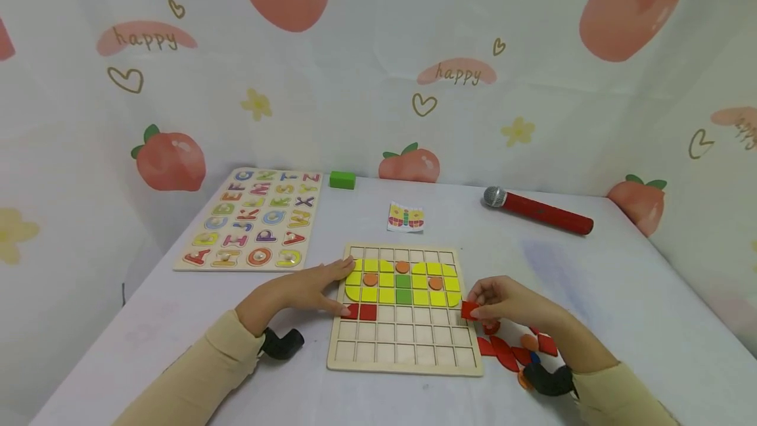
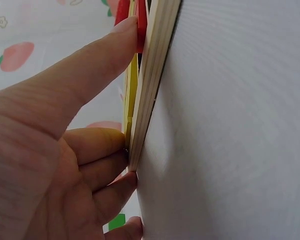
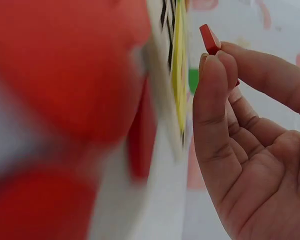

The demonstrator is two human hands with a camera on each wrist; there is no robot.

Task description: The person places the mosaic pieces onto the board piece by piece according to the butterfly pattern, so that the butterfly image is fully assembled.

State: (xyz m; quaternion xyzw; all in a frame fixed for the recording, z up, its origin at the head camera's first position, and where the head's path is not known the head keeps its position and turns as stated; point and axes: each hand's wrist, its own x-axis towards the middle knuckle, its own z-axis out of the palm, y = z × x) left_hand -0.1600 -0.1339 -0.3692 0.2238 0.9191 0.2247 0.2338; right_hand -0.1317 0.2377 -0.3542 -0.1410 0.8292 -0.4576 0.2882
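My right hand [image 1: 508,301] pinches a red square tile [image 1: 469,310] between thumb and fingers, just over the right edge of the wooden grid board [image 1: 384,351]. The tile's side [image 3: 209,40] shows above the fingertips in the right wrist view. At the board's left edge, my left hand [image 1: 296,291] lies with fingers extended, its thumb touching the leftmost red piece. Beside that piece sits a red square [image 1: 368,312]. Yellow tiles [image 1: 369,294], green squares [image 1: 403,296] and orange discs [image 1: 435,283] fill the board's upper rows.
Loose red pieces [image 1: 504,354] and orange discs [image 1: 529,342] lie right of the board. Behind it is a small butterfly picture card [image 1: 406,218]. An alphabet puzzle board [image 1: 254,222], a green block [image 1: 342,180] and a red microphone [image 1: 544,212] stand farther back.
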